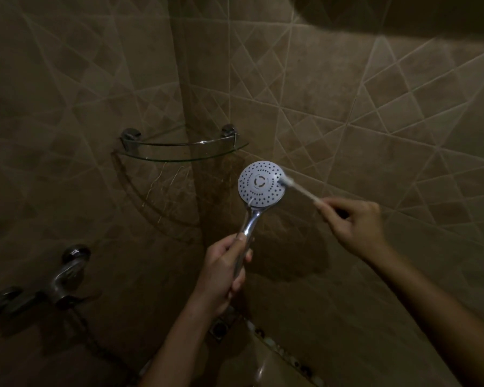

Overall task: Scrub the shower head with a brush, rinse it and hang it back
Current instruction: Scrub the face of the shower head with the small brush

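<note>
The shower head (259, 187) has a round white face dotted with dark holes and a chrome handle, and it faces me in the middle of the view. My left hand (224, 272) is wrapped around the lower part of that handle, holding it upright. My right hand (352, 223) pinches the end of a thin white brush (296, 188), like a toothbrush. Its bristled tip lies against the right edge of the white face. The hose is hidden below my left hand.
A glass corner shelf (185, 156) with a chrome rail hangs on the brown tiled walls just above and left of the shower head. A chrome mixer tap (53, 283) sticks out at the lower left. A floor drain (221, 328) lies below my left wrist.
</note>
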`<state>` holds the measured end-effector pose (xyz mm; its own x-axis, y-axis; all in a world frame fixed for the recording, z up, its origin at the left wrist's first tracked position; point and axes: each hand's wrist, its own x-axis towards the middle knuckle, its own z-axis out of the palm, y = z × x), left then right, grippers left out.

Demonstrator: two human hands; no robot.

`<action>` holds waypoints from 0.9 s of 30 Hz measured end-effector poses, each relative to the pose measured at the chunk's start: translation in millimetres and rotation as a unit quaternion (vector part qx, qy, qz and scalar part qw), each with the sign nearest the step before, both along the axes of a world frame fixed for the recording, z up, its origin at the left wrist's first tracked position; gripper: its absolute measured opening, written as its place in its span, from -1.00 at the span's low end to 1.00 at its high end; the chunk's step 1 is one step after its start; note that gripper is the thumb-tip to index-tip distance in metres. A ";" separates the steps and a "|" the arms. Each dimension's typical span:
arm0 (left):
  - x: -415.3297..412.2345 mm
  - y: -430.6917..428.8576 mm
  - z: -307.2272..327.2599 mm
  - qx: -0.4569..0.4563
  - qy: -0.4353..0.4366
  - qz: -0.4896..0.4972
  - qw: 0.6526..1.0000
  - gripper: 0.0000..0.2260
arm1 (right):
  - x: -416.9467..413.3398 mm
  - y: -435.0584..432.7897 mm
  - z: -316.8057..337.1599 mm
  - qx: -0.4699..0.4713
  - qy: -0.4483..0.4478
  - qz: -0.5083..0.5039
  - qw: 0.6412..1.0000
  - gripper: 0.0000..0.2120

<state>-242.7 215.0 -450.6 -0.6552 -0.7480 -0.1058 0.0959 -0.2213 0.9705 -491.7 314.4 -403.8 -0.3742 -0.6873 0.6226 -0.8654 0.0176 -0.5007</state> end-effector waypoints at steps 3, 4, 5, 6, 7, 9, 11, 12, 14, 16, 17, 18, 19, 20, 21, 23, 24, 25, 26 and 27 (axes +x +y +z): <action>1.8 -0.5 3.8 0.012 0.014 0.001 1.000 -0.73 | -3.3 1.0 0.3 -0.034 -0.035 -0.031 0.998 -0.89; 1.8 -0.5 4.8 0.012 0.020 -0.001 1.000 -0.75 | -1.3 3.7 0.6 -0.012 -0.016 0.019 1.000 -0.88; 1.6 -0.6 5.4 0.010 0.024 0.000 1.000 -0.76 | 2.6 6.6 -0.2 0.017 0.005 0.076 0.997 -0.86; 1.5 -0.5 5.7 0.007 0.026 0.002 1.000 -0.75 | 5.5 7.7 -2.0 0.039 0.021 0.108 0.993 -0.85; 1.2 -1.0 5.7 0.002 0.024 0.005 1.000 -0.73 | 5.6 6.9 -3.4 0.041 0.029 0.103 0.993 -0.84; 0.0 -2.7 5.1 -0.005 0.011 0.013 1.000 -0.69 | 2.6 0.8 -2.8 0.002 0.002 0.017 1.000 -0.87; 1.3 -4.3 4.5 -0.001 0.006 0.023 1.000 -0.69 | -0.3 -2.3 -1.4 -0.040 -0.039 -0.043 0.997 -0.89; 2.0 -4.5 4.6 -0.001 0.007 0.024 1.000 -0.70 | -0.1 -1.6 0.1 -0.043 -0.045 -0.027 0.998 -0.89; 3.0 -3.2 4.7 -0.011 0.003 0.022 1.000 -0.69 | 4.9 3.7 2.0 -0.009 -0.014 0.064 0.998 -0.88; 4.0 -1.0 5.4 -0.026 -0.002 0.021 0.999 -0.69 | 8.9 4.4 0.3 0.032 0.023 0.120 0.992 -0.86; 3.9 -0.1 6.1 -0.035 -0.007 0.021 0.999 -0.69 | 7.6 1.3 0.7 0.035 0.017 0.097 0.995 -0.86; 3.5 0.7 6.5 -0.044 -0.012 0.021 0.999 -0.69 | 4.6 -2.9 2.3 0.020 -0.002 0.049 0.999 -0.86; 3.4 1.0 6.8 -0.049 -0.015 0.022 0.998 -0.69 | 1.6 -5.9 4.6 -0.006 -0.016 -0.008 1.000 -0.86; 3.5 1.4 7.4 -0.048 -0.016 0.025 0.998 -0.69 | -1.3 -7.2 5.5 -0.027 -0.025 -0.040 0.999 -0.87; 3.9 1.5 8.0 -0.047 -0.015 0.026 0.998 -0.70 | -2.1 -6.6 6.1 -0.030 -0.028 -0.026 0.999 -0.88; 4.1 1.7 9.5 -0.055 -0.013 0.023 0.998 -0.73 | 2.5 -1.7 7.5 0.009 0.010 0.085 0.996 -0.89; 4.5 1.9 10.0 -0.060 -0.010 0.023 0.998 -0.74 | 6.4 0.7 6.4 0.036 0.038 0.135 0.990 -0.89; 5.0 2.1 10.6 -0.064 -0.009 0.023 0.998 -0.74 | 7.3 0.8 3.8 0.052 0.057 0.152 0.985 -0.88; 5.4 2.1 10.8 -0.069 -0.009 0.024 0.997 -0.74 | 6.0 -0.9 2.8 0.050 0.054 0.130 0.989 -0.87; 5.6 2.2 11.2 -0.072 -0.009 0.024 0.997 -0.74 | 2.6 -4.0 3.5 0.028 0.031 0.082 0.996 -0.86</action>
